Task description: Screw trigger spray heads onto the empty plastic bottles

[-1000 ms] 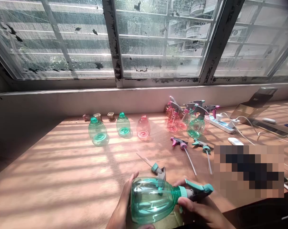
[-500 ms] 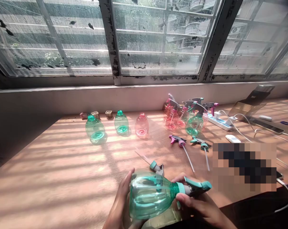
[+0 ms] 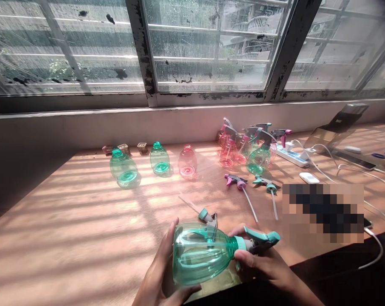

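Since the earlier frame, everything on the bench (image 3: pixel 68 238) has slid a little lower and leftward in my view, while the green spray bottle (image 3: pixel 200 254) lies on its side in both hands much as before. My left hand (image 3: pixel 158 276) cups the bottle's base, fingers (image 3: pixel 186 291) curled under it and thumb along its rim. My right hand (image 3: pixel 262 265) wraps the neck, fingers closed around the teal trigger head (image 3: pixel 259 240), which points right. I hold the bottle just above the near edge of the bench. Just behind it lies a loose teal sprayer (image 3: pixel 207 216) with its tube. Farther back, a pink-tipped sprayer (image 3: pixel 238 183) and another teal sprayer (image 3: pixel 268 185) lie side by side. Three capless bottles stand in a row near the wall: two green bottles (image 3: pixel 124 168) and one pink bottle (image 3: pixel 187 161). A cluster of assembled bottles (image 3: pixel 246 148) stands to their right, beside a white power strip (image 3: pixel 290 155).
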The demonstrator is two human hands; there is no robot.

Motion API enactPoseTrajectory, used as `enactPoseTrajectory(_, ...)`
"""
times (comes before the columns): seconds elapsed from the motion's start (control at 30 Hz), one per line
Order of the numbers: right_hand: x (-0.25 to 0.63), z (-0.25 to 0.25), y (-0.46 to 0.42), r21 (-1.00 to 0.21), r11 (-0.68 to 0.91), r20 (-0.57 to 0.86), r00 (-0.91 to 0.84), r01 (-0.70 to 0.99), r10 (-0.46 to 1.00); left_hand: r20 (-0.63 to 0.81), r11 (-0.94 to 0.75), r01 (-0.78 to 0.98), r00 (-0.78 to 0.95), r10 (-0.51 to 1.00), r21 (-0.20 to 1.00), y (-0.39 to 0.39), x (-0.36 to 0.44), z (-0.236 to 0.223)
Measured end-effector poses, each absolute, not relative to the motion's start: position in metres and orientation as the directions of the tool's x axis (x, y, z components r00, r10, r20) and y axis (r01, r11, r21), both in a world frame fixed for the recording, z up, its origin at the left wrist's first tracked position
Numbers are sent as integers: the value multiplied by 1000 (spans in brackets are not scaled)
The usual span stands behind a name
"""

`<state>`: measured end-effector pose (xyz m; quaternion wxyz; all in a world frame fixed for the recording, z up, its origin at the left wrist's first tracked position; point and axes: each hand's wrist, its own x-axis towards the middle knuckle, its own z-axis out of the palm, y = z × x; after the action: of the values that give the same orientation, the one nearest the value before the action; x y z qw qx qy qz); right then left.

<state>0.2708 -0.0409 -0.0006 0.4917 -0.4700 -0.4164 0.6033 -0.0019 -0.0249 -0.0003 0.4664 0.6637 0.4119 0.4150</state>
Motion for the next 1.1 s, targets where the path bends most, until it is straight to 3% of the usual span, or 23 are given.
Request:
enactPoseTrajectory(0.13,270,-3,-41,-965,-174,-170,-36,-196,985,158,-184,51,326,932,982,-30,3,1)
enactPoseTrajectory(0.27,272,0,-42,-993,-99,-95,-67,-63,993,165,-229,160,338,927,960,-29,-4,3)
enactPoseTrajectory(0.37,274,4,-41,-992,-126,-123,-139,-11,983,171,-250,215,328,929,944,-25,-10,0)
enactPoseTrajectory(0.6,275,6,-40,-993,-117,-112,-167,-22,980,174,-248,218,310,935,944,-22,-9,-8)
enactPoseTrajectory(0.87,274,4,-40,-993,-110,-104,-109,-46,989,28,-91,203,295,955,975,-24,-14,-13)
enactPoseTrajectory(1.1,274,0,-41,-996,-69,-65,-66,-59,996,39,-88,133,332,943,987,-21,-9,3)
